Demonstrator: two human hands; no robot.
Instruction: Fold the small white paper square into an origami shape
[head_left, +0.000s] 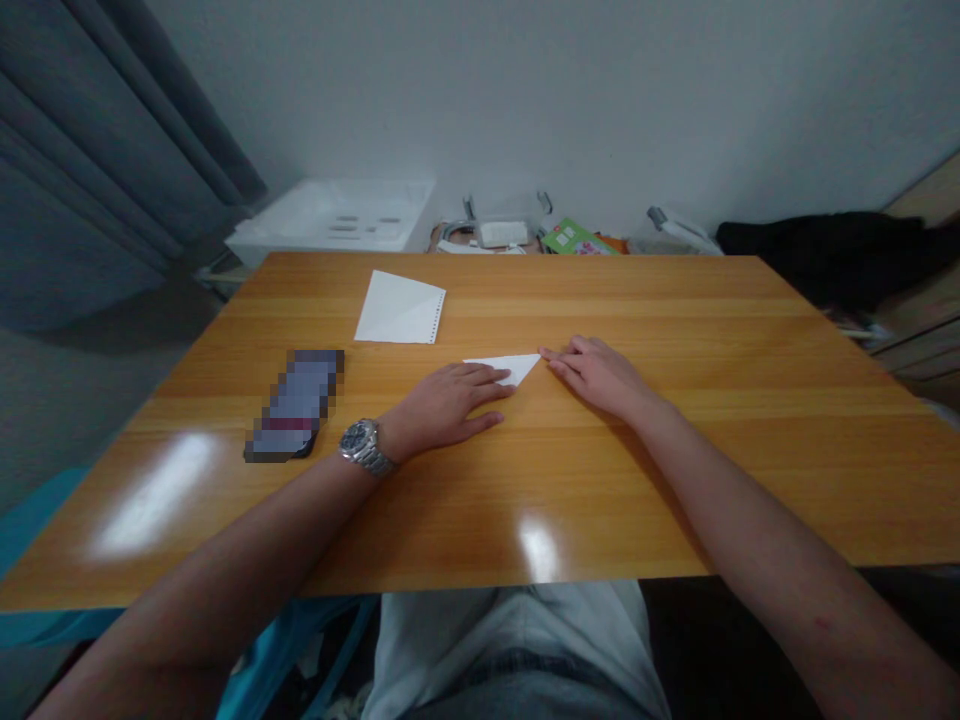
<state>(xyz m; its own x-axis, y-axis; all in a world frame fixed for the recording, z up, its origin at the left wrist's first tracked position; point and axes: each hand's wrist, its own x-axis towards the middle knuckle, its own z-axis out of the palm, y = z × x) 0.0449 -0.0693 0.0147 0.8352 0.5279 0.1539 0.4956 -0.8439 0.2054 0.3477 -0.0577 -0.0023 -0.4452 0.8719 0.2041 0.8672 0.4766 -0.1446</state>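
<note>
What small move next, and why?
Probably press the right hand down on the right tip of the white paper triangle to flatten it: that hand is at the tip, while the left hand lies across the paper, seemingly steadying it.

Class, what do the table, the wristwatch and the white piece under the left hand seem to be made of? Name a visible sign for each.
White piece: probably paper, matte; it looks thin, with a crisp pointed corner.
Wristwatch: likely metal, shiny; silvery linked band.
Table: wood or wood-effect laminate, glossy; streaked grain and bright reflections.
</note>
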